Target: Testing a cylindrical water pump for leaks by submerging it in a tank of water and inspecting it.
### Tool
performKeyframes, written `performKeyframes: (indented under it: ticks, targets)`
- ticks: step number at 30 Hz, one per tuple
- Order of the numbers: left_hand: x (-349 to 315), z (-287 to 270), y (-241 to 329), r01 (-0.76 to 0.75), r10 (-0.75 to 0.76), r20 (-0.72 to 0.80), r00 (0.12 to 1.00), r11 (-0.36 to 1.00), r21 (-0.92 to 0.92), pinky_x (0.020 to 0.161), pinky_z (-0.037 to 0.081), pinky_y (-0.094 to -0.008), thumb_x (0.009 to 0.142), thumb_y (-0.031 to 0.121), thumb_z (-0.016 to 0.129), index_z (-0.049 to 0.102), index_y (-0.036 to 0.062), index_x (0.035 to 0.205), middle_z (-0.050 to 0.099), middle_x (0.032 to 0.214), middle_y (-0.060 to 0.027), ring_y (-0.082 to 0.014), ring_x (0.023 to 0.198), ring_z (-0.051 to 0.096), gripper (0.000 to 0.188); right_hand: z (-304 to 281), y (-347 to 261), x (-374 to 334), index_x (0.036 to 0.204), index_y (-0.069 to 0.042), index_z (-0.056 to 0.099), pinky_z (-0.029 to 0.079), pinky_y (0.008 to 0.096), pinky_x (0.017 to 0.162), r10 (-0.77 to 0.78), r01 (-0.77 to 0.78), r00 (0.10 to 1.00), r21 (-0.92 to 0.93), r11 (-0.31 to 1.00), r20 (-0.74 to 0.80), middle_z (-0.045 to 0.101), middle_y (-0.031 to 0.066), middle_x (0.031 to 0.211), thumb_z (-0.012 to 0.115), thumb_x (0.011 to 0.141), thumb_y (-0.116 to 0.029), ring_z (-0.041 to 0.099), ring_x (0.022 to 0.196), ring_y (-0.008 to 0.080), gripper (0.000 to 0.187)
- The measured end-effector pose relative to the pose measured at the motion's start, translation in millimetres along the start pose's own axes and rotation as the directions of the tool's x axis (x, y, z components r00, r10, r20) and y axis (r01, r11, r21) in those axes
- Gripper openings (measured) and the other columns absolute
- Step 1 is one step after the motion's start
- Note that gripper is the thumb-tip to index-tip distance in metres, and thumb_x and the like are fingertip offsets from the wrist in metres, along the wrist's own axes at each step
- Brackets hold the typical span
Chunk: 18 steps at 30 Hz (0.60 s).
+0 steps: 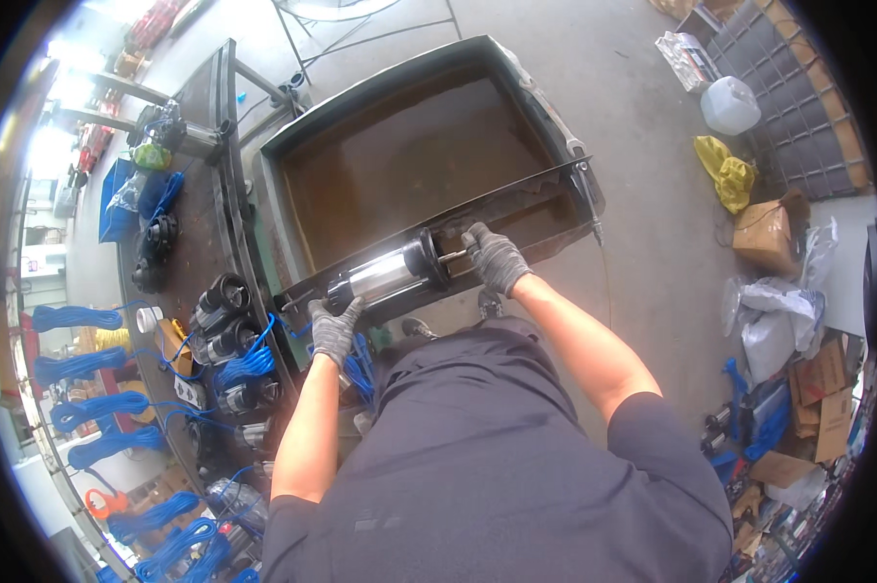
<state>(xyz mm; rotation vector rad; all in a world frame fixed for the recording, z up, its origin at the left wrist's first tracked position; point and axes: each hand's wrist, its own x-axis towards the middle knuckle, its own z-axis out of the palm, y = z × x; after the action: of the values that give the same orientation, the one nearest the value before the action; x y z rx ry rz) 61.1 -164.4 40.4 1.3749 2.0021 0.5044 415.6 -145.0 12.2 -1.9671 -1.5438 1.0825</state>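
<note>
A submersible pump [385, 275], with a shiny silver cylinder and black ends, lies across a dark bar along the near side of a tank. My left hand [333, 333], in a grey glove, grips its left black end, where a blue cable comes near. From the pump's right black end a thin metal rod [453, 257] sticks out. My right hand [498, 260], gloved too, is closed at the rod's outer end; its fingertips partly hide what they hold. Brown water fills the tank [281, 216] beyond the pump.
On my left, a dark workbench [190, 248] carries several more pumps [226, 309] and blue cable coils [247, 366]. Further left, blue cable bundles [79, 318] hang from a rack. To the right lie a yellow bag [724, 175], a white jug [731, 106] and cardboard boxes [767, 236].
</note>
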Motion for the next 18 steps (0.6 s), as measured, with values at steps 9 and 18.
performKeyframes:
  ticks: [9,18]
  targets:
    - [1,-1,2,0.011,-0.011,0.022,1.0,1.0,-0.016,0.093,0.054,-0.0359,0.085,0.036,0.091,0.05,-0.0032,0.125,0.07,0.113,-0.0184,-0.0237,0.105,0.067,0.07,-40,19,7,0.126,0.0,0.06,0.064,0.0327,0.074,-0.074,-0.42,0.805,0.654,0.629,0.589,0.075,0.0112,0.093,0.073,0.101,-0.023,0.076,0.087,0.0182,0.036]
    - [3,1,-2,0.029,-0.027,0.039,0.999,0.998,-0.051,0.095,0.052,-0.0374,0.082,0.038,0.093,0.046,-0.0066,0.131,0.067,0.114,-0.0216,-0.0257,0.105,0.064,0.081,-39,15,16,0.1,0.0,0.069,0.06,0.0343,0.062,-0.041,-0.303,0.828,0.509,0.806,0.559,0.068,0.0103,0.073,0.066,0.103,-0.047,0.071,0.067,0.0193,0.048]
